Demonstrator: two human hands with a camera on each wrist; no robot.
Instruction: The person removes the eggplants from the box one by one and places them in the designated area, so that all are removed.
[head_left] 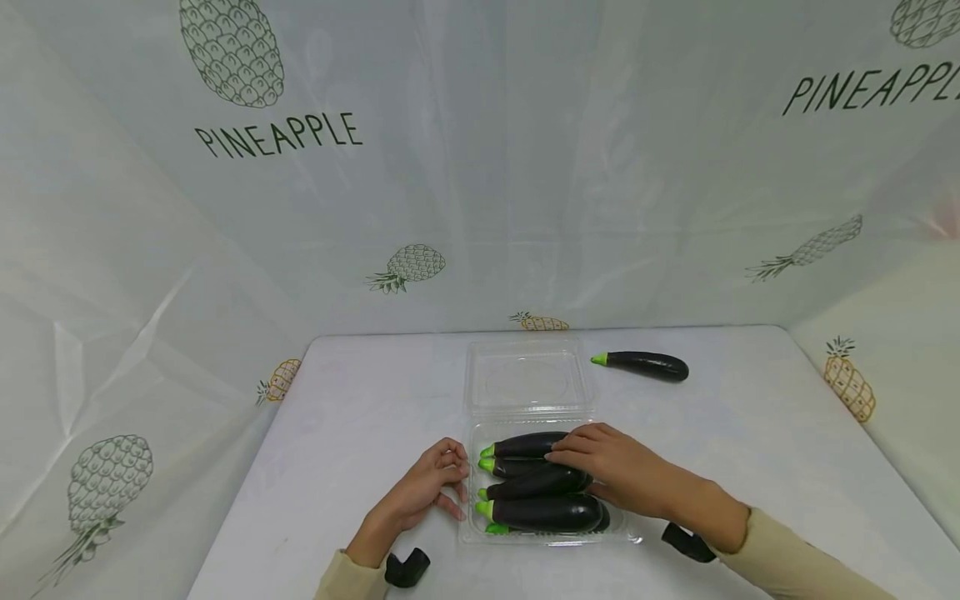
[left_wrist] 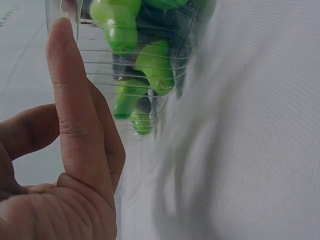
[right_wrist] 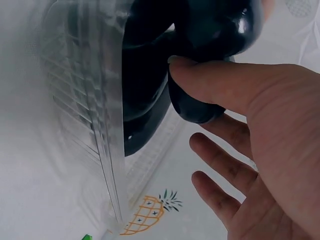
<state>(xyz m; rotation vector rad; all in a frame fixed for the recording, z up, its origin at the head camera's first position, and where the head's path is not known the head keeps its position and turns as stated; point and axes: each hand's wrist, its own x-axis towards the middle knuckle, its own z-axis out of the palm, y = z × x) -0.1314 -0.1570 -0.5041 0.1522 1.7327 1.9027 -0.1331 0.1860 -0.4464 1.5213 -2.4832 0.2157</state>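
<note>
Several dark eggplants with bright green stem ends lie in a clear plastic clamshell container (head_left: 626, 527), its lid (head_left: 529, 375) folded open toward the back. Over their right ends, my right hand (head_left: 630, 471) pinches the rounded end of one eggplant (right_wrist: 195, 110) between thumb and fingers; two fingers stay free of it in the right wrist view. My left hand (head_left: 431, 483) is at the container's left side, index finger extended along the wall and the other fingers loosely bent. Green stem ends (left_wrist: 155, 67) show through the ribbed wall in the left wrist view.
One loose eggplant (head_left: 648, 367) lies on the white table (head_left: 375, 392) behind and right of the container. Black wrist-worn pieces (head_left: 407, 568) show by both wrists. A pale sheet (head_left: 487, 167) printed with pineapples hangs behind and beside the table.
</note>
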